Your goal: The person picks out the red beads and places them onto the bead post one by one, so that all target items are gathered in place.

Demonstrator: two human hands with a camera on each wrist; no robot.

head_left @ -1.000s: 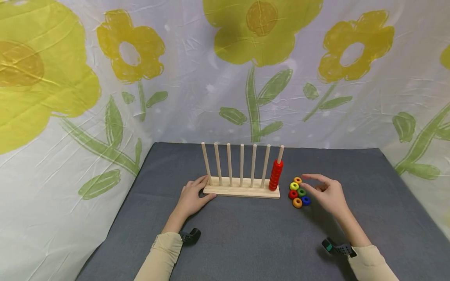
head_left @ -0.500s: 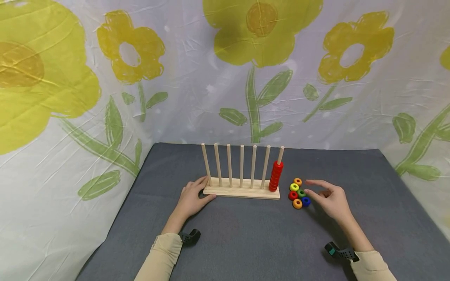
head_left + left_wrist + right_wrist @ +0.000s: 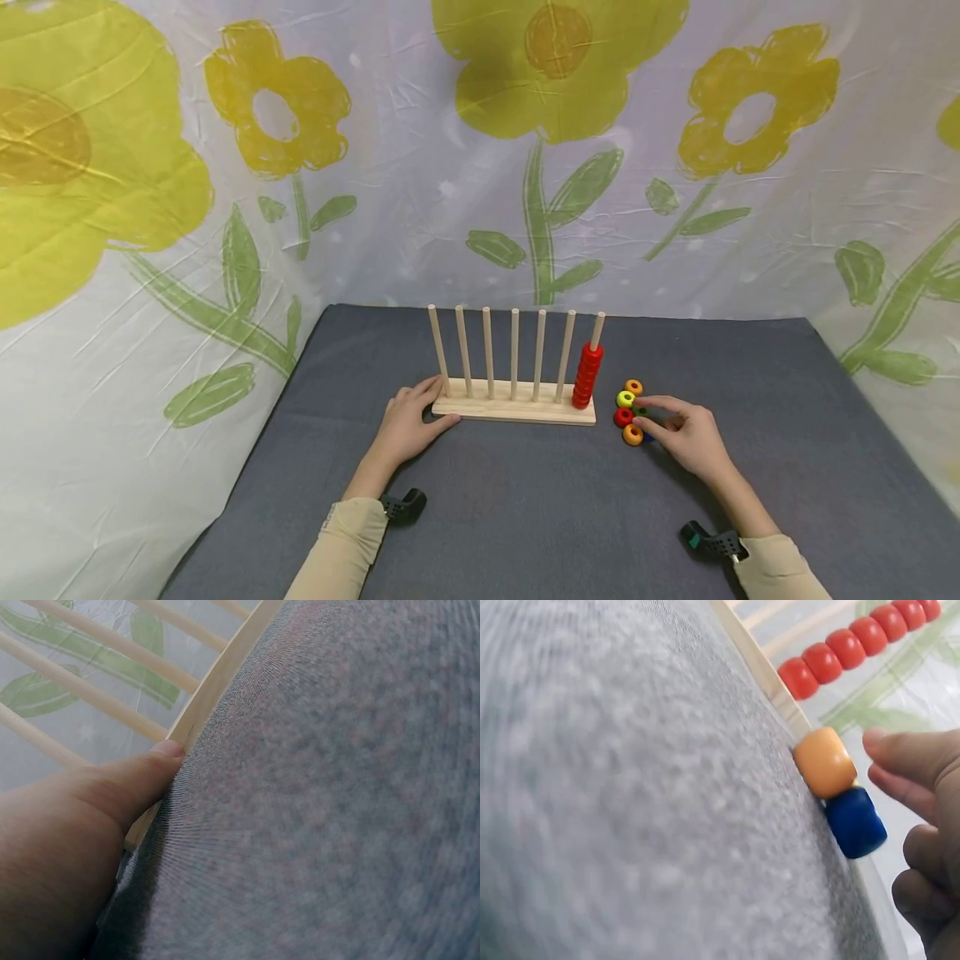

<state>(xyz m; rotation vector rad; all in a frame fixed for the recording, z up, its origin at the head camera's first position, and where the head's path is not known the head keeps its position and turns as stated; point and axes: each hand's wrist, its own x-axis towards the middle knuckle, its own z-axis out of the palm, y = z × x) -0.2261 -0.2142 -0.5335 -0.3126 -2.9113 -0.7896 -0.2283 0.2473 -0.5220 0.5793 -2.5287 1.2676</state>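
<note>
A wooden peg rack (image 3: 517, 408) has a row of upright pegs; its rightmost peg carries a stack of red beads (image 3: 587, 377). My left hand (image 3: 405, 422) holds the rack's left end, its thumb (image 3: 154, 769) along the front of the base and its other fingers partly hidden. My right hand (image 3: 688, 437) hovers over a small cluster of loose beads, thumb and index finger apart around the green bead (image 3: 641, 411), which is partly covered. Seen from the right wrist, an orange bead (image 3: 825, 763) and a blue bead (image 3: 856, 823) sit below the fingers, and no bead shows between them.
Also in the cluster are a yellow bead (image 3: 626, 399), a red bead (image 3: 623, 417) and a second orange bead (image 3: 633, 387). Grey cloth (image 3: 517, 508) covers the table. A flower-printed curtain (image 3: 405, 208) hangs behind and at the sides.
My right hand first drew slightly back from the beads, then moved left and down over them, covering part of the green and blue ones. The left hand and rack stay put.
</note>
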